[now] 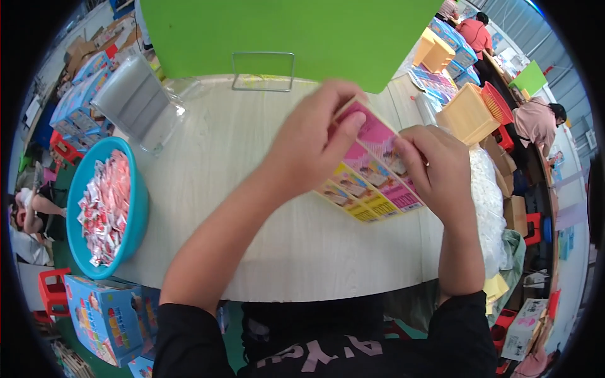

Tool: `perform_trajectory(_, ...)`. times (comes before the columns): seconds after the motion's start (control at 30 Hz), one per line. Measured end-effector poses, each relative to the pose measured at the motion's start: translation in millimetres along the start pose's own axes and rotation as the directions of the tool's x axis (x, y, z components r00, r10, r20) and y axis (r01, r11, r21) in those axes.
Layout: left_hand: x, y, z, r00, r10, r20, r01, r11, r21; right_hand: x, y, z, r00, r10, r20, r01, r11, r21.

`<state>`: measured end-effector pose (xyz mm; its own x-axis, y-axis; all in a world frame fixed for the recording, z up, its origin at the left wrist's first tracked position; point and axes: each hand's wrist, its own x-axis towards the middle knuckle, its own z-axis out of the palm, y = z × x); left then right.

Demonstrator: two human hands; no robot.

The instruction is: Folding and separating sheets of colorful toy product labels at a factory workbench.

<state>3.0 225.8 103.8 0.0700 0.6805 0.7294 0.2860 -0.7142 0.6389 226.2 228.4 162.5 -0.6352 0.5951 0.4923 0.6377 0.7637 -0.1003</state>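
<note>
Between both hands, above the wooden-look table [283, 252], I hold a printed card sheet [372, 179] in pink and yellow with small repeated pictures. It is tilted, its lower edge close to the tabletop. My left hand [318, 138] pinches the upper left edge, thumb on the printed face and fingers behind, slightly smeared by motion. At the sheet's right edge my right hand [438, 167] is closed, thumb over the front, the other fingers curled. Whether it is one sheet or a few stacked together, I cannot tell.
A turquoise basin [135, 214] of small wrapped packets stands at the left edge. Behind it are clear plastic trays [135, 94]. A wire stand [263, 71] sits before a green board [283, 31]. Yellow bins [466, 113] and a white plastic bag [485, 201] line the right; co-workers sit beyond.
</note>
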Motion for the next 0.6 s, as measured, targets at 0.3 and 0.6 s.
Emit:
perform_trajectory(0.3,4,-33,-26,0.840,-0.450,0.301,0.403,0.891,0.209,-11,47,35,0.874,0.485,0.019,-0.453,0.802,0.388)
perform_trajectory(0.6,-22,-90,-16,0.592,-0.613,0.523,0.499,0.788,0.360,-39,71,104,0.822,0.531,0.208,-0.561,0.818,0.126)
